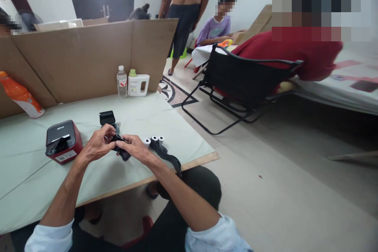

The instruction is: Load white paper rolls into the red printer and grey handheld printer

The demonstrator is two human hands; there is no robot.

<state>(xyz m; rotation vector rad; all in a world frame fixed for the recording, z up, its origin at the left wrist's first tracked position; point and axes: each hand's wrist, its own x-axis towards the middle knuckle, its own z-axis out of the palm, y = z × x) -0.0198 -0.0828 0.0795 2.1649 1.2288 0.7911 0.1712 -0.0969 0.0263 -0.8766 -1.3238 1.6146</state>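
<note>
A person's two bare hands meet above a pale green tabletop [183,143]. The left grip [99,144] and the right grip [136,147] are both closed on the same small black object [124,154], which sits between them; fingers cover much of it, so its details cannot be made out. Just beyond the grip stands a small black case [106,117]. To the left is a boxy red-and-black machine [63,141] with a white label on its front. Just to the right are three small white rolls [154,139], with a black strap [167,155] beside them, trailing to the near edge. Farther beyond the grip, a clear bottle [121,82] and a white jug [137,85] with a green cap stand before an upright cardboard panel [97,59]. An orange bottle [22,96] is at far left. Well away to the right, someone in a red top [283,55] sits in a black folding chair [245,76].
</note>
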